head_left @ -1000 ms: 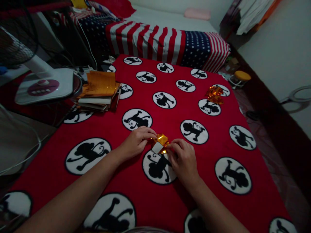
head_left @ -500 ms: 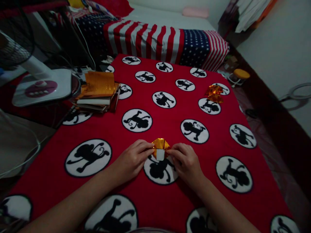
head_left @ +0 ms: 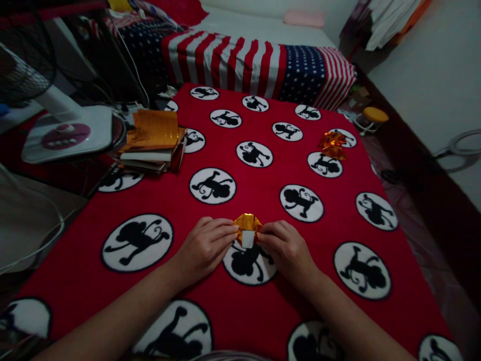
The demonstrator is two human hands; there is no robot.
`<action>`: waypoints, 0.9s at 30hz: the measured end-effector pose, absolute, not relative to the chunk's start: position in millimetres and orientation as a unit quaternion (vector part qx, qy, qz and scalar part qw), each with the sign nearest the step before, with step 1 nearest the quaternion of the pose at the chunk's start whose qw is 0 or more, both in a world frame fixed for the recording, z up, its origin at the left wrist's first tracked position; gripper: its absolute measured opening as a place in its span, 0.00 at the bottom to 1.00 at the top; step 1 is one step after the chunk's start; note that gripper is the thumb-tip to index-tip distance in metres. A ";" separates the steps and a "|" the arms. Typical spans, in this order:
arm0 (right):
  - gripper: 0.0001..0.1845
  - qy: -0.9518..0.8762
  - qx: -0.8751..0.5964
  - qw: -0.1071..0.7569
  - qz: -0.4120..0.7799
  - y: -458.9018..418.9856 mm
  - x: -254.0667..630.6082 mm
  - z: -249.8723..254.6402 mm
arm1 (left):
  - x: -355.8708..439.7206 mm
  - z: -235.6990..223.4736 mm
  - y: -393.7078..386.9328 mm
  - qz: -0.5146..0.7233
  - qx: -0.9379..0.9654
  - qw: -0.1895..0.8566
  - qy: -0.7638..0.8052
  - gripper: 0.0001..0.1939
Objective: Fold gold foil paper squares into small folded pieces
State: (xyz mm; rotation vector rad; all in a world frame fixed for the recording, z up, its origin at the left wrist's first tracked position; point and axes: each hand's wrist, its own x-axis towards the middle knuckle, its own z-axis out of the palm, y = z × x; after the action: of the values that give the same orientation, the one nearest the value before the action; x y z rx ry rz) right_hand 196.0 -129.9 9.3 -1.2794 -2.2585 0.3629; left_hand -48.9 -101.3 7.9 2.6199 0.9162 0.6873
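Note:
A small folded piece of gold foil paper (head_left: pixel 248 222), with a white flap on its near side, is held between my two hands just above or on the red cloth. My left hand (head_left: pixel 210 245) pinches its left edge between thumb and fingers. On the opposite edge, the fingertips of my right hand (head_left: pixel 287 245) are closed. My fingers cover both side corners of the paper. Farther off to the right lie folded gold foil pieces (head_left: pixel 333 144), and a stack of gold foil sheets (head_left: pixel 156 128) sits at the left edge of the cloth.
The red cloth (head_left: pixel 259 188) with monkey prints covers the surface under my hands. A white fan base (head_left: pixel 71 133) stands at the left. Beyond is a bed with a striped, starred cover (head_left: pixel 240 62). A yellow-topped stool (head_left: pixel 376 115) stands on the right.
Both hands stay at the gold paper with only slight finger shifts. The left fingers lie a little flatter along its edge. The camera view has moved slightly.

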 end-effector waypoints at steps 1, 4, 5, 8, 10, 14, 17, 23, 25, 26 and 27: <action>0.07 -0.834 -0.469 0.257 0.139 -128.1 196.7 9.7 | -47.9 8.7 -100.9 0.238 0.906 0.140 0.320 0.13; 0.07 -0.835 -0.460 0.263 0.149 -123.1 198.3 9.6 | -44.8 9.4 -99.9 0.251 0.901 0.146 0.323 0.11; 0.07 -0.837 -0.456 0.264 0.150 -121.9 198.8 9.0 | -43.8 9.1 -99.7 0.256 0.899 0.149 0.324 0.11; 0.07 -0.845 -0.443 0.263 0.144 -120.0 200.7 5.7 | -41.8 7.2 -99.3 0.267 0.894 0.153 0.326 0.10; 0.07 -0.851 -0.432 0.266 0.133 -119.9 201.6 3.3 | -41.1 5.6 -99.5 0.270 0.892 0.152 0.329 0.10; 0.06 -0.849 -0.426 0.287 0.127 -120.4 201.2 1.7 | -39.7 3.8 -99.9 0.269 0.887 0.153 0.342 0.10; 0.06 -0.839 -0.432 0.304 0.131 -120.0 200.2 2.6 | -38.2 4.0 -100.1 0.263 0.887 0.153 0.346 0.11; 0.07 -0.830 -0.431 0.320 0.154 -119.0 201.9 1.3 | -34.9 3.6 -100.6 0.264 0.888 0.142 0.350 0.10; 0.08 -0.827 -0.430 0.326 0.158 -119.2 202.5 0.5 | -34.1 2.9 -100.5 0.266 0.887 0.142 0.351 0.10; 0.09 -0.825 -0.431 0.326 0.161 -119.4 202.7 0.2 | -33.7 2.7 -100.4 0.266 0.885 0.142 0.354 0.10; 0.09 -0.823 -0.435 0.326 0.165 -119.5 202.8 -0.1 | -33.4 2.5 -100.2 0.266 0.884 0.142 0.357 0.10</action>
State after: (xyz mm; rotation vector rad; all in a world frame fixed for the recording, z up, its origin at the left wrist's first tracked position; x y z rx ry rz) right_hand 202.8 -119.5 -0.1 -1.1401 -2.1559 0.4330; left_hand -33.4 -100.2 2.5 2.5510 1.0293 0.7667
